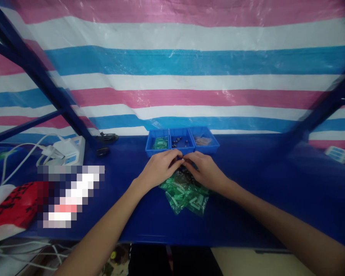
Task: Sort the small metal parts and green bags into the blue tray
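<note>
My left hand and my right hand meet fingertip to fingertip over a blue table, just in front of a blue tray. Both hands are pinched shut on something tiny between them that I cannot make out. Under and in front of the hands lies a heap of small green plastic bags. The blue tray has three compartments: green bags on the left, small dark parts in the middle, brownish bits on the right.
A white power strip with plugs and cables sits at the left. A red and white bag lies at the near left edge. Blue frame bars slant up at both sides. A striped tarp hangs behind.
</note>
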`<action>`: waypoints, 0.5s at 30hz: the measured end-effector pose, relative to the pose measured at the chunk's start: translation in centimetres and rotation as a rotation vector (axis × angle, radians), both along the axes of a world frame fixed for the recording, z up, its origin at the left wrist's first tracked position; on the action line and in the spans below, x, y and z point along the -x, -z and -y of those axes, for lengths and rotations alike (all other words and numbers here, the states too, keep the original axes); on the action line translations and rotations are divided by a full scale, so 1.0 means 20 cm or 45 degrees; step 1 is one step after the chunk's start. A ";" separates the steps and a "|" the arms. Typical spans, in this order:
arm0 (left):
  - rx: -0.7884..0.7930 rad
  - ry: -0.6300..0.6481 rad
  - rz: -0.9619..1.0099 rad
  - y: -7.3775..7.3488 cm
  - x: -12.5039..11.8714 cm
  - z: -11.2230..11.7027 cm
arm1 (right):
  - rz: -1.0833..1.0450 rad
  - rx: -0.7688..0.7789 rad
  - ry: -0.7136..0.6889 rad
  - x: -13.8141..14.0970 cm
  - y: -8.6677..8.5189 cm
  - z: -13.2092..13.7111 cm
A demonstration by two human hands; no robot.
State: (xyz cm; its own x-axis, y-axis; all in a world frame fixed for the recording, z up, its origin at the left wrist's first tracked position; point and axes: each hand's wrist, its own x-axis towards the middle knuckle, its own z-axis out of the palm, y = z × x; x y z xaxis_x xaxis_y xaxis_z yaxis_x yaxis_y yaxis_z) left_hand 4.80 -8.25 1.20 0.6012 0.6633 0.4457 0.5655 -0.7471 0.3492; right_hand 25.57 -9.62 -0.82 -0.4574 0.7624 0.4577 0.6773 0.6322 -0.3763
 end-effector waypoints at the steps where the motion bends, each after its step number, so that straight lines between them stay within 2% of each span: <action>1: -0.006 0.014 0.015 0.00 0.00 0.00 | 0.006 -0.003 0.007 0.00 0.00 0.00; 6: -0.041 0.082 0.033 0.00 0.00 0.01 | -0.019 -0.011 0.028 0.00 -0.01 0.01; 15: -0.092 0.055 0.012 0.03 0.01 -0.02 | -0.135 -0.002 -0.019 0.01 -0.03 0.01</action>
State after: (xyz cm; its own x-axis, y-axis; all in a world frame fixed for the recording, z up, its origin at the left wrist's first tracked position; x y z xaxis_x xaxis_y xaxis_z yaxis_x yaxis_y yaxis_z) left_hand 4.64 -7.94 0.68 0.6241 0.6027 0.4972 0.5287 -0.7943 0.2991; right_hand 25.31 -9.80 -0.28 -0.4174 0.7551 0.5056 0.6242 0.6426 -0.4444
